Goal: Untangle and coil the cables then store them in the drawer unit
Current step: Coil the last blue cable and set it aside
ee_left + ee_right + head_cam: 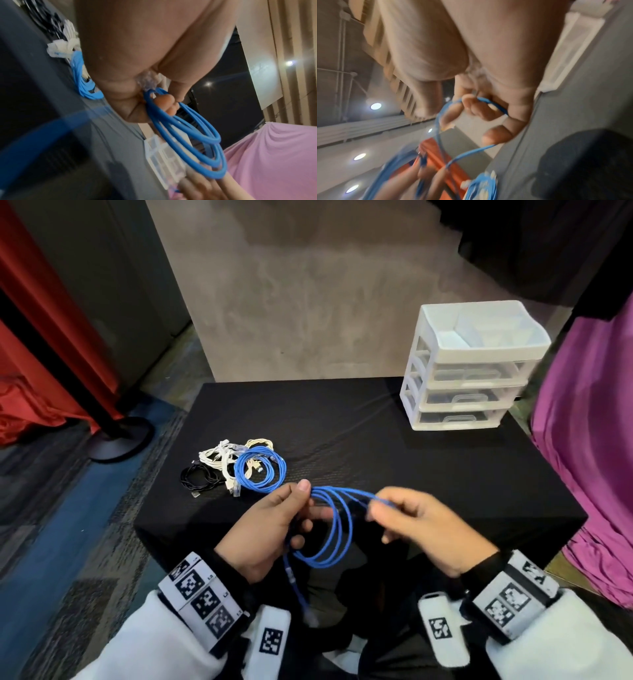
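Note:
A blue cable (337,525) hangs in several loops between my two hands above the near edge of the black table (376,446). My left hand (274,529) pinches the loops' left side (171,121) between thumb and fingers. My right hand (411,518) pinches the cable's right end (488,104). One plug end (310,616) dangles below toward my lap. On the table lie a coiled blue cable (261,469), white cables (222,457) and a black cable (198,475). The white drawer unit (469,368) stands at the table's far right, drawers closed.
A purple cloth (589,457) hangs close on the right of the table. A black stand base (120,440) and red drape (34,371) sit on the floor to the left. A grey wall rises behind the table.

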A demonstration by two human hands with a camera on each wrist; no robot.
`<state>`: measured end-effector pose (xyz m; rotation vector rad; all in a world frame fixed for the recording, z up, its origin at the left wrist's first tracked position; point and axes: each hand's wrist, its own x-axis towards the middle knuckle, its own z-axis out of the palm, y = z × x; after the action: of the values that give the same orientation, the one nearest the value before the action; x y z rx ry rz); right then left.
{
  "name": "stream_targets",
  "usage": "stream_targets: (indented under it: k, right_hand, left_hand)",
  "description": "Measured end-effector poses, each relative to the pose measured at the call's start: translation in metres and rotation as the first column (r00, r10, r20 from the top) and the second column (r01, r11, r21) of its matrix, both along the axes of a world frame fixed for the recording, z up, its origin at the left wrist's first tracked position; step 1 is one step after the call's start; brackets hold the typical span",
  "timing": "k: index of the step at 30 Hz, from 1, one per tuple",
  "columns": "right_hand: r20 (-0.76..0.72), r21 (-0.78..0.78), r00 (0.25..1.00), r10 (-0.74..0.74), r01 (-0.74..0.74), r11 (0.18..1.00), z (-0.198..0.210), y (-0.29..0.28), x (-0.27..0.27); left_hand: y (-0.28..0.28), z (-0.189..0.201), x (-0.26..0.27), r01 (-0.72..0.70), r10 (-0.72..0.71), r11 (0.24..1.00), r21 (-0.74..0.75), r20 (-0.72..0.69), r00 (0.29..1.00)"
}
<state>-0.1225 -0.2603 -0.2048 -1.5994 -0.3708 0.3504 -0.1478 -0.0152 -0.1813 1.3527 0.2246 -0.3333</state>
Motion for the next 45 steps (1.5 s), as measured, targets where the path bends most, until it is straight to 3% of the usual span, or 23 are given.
stream_targets:
  k: [2, 4, 7, 12, 17, 20, 24, 26, 29, 32, 36, 39, 42, 45]
  right_hand:
    - [-0.003, 0.105, 0.984, -0.176, 0.176, 0.979, 0.009, -0.016, 0.011]
    - [-0.135, 0.242, 0.932, -0.335, 0.359, 0.901, 0.016, -0.034, 0.024]
    - [-0.172, 0.196, 0.868, -0.465, 0.493, 0.848, 0.017, -0.059, 0.037]
    - [-0.207, 0.251, 0.95, -0.234, 0.282, 0.926, 0.009, -0.07, 0.031]
    - [-0.077, -0.049, 0.992, -0.1, 0.096, 0.994, 0.003, -0.068, 0.024]
    - [-0.094, -0.056, 0.99, -0.108, 0.103, 0.993, 0.0, -0.057, 0.016]
    - [0.272, -0.332, 0.953, -0.131, 0.221, 0.917, -0.003, -0.027, 0.004]
    - [0.229, -0.287, 0.966, -0.117, 0.181, 0.941, -0.003, -0.008, -0.003]
    - [-0.051, -0.005, 0.997, -0.066, 0.066, 0.998, 0.001, 0.023, -0.015]
    - [-0.182, 0.134, 0.977, -0.114, 0.139, 0.981, 0.008, 0.035, -0.019]
    - [-0.201, 0.203, 0.961, -0.188, 0.229, 0.952, 0.007, 0.039, -0.019]
    - [-0.178, 0.145, 0.93, -0.321, 0.347, 0.927, 0.01, 0.047, -0.023]
    - [-0.073, 0.058, 0.951, -0.299, 0.303, 0.951, 0.011, 0.05, -0.026]
    - [0.076, -0.052, 0.981, -0.181, 0.185, 0.981, 0.012, 0.042, -0.025]
  left_hand:
    - [0.012, -0.002, 0.004, 0.005, -0.006, 0.996, 0.084, 0.019, 1.0]
    - [0.023, -0.009, 0.007, -0.006, 0.0, 0.983, 0.185, 0.035, 0.999]
    - [0.031, -0.021, 0.01, -0.036, 0.024, 0.968, 0.248, 0.052, 0.998]
    - [0.032, -0.038, 0.016, -0.093, 0.06, 0.902, 0.422, 0.09, 0.994]
    - [0.036, -0.044, 0.022, -0.229, 0.125, 0.808, 0.543, 0.223, 0.967]
    - [0.034, -0.041, 0.023, -0.28, 0.141, 0.806, 0.522, 0.29, 0.947]
    - [0.017, -0.031, 0.017, -0.293, 0.135, 0.847, 0.443, 0.354, 0.926]
    - [-0.002, -0.023, 0.011, -0.262, 0.105, 0.878, 0.402, 0.372, 0.922]
    - [-0.025, -0.013, 0.001, -0.179, 0.011, 0.918, 0.354, 0.428, 0.904]
    - [-0.034, -0.003, -0.004, -0.088, -0.078, 0.934, 0.345, 0.439, 0.895]
    - [-0.028, 0.002, -0.01, 0.088, -0.181, 0.955, 0.284, 0.318, 0.931]
    - [-0.028, 0.001, -0.012, 0.178, -0.222, 0.965, 0.192, 0.244, 0.944]
    - [-0.033, 0.003, -0.014, 0.116, -0.158, 0.978, 0.171, 0.258, 0.953]
    - [-0.032, 0.001, -0.013, -0.067, -0.011, 0.969, 0.238, 0.313, 0.95]
